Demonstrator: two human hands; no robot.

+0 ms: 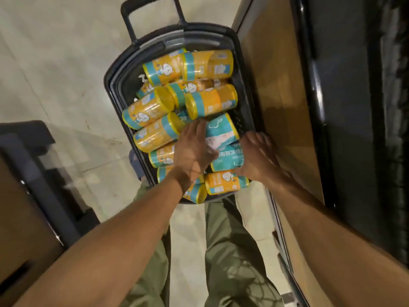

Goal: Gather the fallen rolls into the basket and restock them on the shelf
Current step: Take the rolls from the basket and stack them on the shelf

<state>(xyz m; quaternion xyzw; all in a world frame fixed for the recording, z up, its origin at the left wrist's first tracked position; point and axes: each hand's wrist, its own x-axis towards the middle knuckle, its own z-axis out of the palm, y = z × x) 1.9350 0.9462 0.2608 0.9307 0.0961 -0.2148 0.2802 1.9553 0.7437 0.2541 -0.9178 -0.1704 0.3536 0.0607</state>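
Standing along the right side, the wooden shelf [276, 85] almost touched the black basket [115, 85], which was on the floor and piled high with yellow rolls [150, 107]. Both hands reached in around a teal roll [221, 131] lying on top, near the shelf side. The left hand [194, 149] lay with rather straight fingers against its left side. The right hand [256, 156] was blurred, so I cannot tell its fingers' state. The heap looked loose to me; lifting this roll could send its neighbours over the near rim.
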